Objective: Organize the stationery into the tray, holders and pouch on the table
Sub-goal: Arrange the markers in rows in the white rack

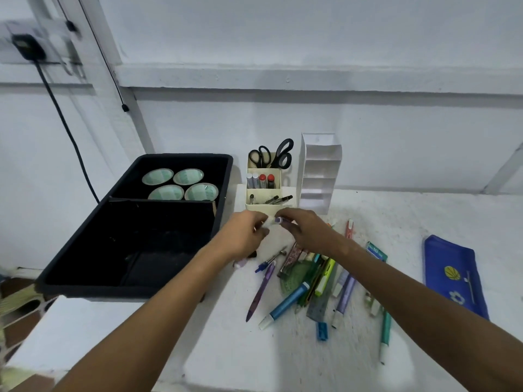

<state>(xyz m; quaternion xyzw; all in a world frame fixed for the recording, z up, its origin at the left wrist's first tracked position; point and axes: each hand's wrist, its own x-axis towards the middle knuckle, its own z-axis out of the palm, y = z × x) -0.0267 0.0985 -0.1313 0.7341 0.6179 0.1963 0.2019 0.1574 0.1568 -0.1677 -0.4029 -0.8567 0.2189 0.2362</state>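
Small purple-tipped pen point(276, 220) pinched between left hand point(249, 230) and right hand point(304, 230), at 6 o'clock of cream holder point(263, 206); probably light, rigid, slippery, best held mid-barrel

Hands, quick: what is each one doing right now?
Left hand: pinches one end of a small purple-and-white item.
Right hand: pinches its other end.

White painted wall point(311, 38) behind, horizontal ledge point(311, 77) across it. Black adapter point(28, 46) plugged into socket upper left, black cable point(68, 131) hanging down. Thin black cord point(113, 77) alongside. Patterned floor point(17, 306) lower left.
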